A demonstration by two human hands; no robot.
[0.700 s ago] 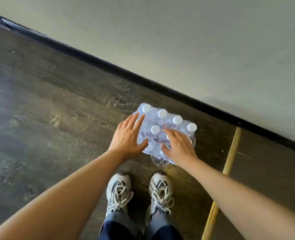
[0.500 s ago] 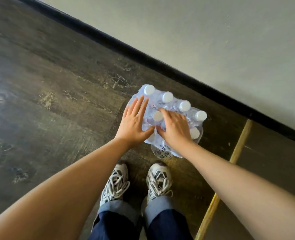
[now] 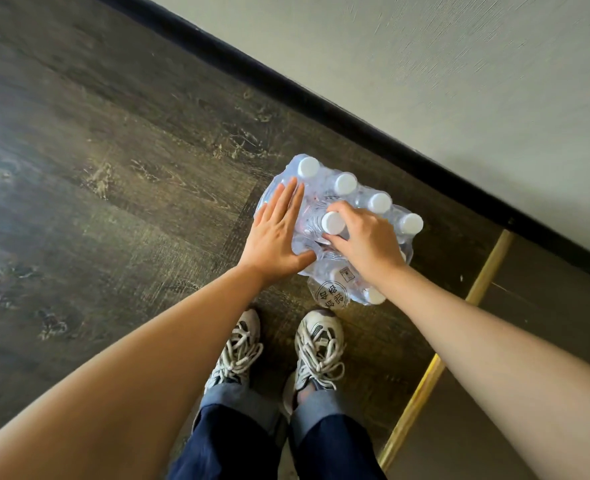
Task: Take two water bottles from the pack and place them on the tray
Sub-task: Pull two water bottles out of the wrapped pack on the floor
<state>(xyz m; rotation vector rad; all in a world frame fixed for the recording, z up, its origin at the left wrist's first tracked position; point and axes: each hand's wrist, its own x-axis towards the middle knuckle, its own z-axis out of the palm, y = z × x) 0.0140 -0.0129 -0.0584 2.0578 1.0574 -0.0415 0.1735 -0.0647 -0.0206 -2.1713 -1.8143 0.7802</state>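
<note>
The pack [image 3: 338, 230] of water bottles is sitting on the dark wood-grain floor [image 3: 113, 202], close to the black baseboard [image 3: 321, 102] that is running along the foot of the pale wall [image 3: 460, 64]. Clear shrink film is wrapping the bottles, and white caps are showing in a row along the pack's far side, nearest the wall. A round printed mark is showing on the film at the pack's near corner.

One bottle [image 3: 333, 223] in the row nearer the person is standing with its white cap exposed. The right hand [image 3: 369, 244] is curling around that bottle's neck, thumb on the near side and fingers on the far side, so its grip is pinching the bottle just under the cap. The left hand [image 3: 276, 233] is lying flat on the left side of the pack, fingers straight and spread a little, thumb stretched along the film toward the other hand; its grip is pressing on the pack and closing on nothing.

Both bare forearms are reaching down from the lower corners. Just behind the pack, two laced sneakers [image 3: 279, 348] are standing on the floor below cuffed dark blue jeans [image 3: 273, 438]. A thin yellow strip [image 3: 442, 348] is crossing the floor at the right, beside a plainer grey floor area.
</note>
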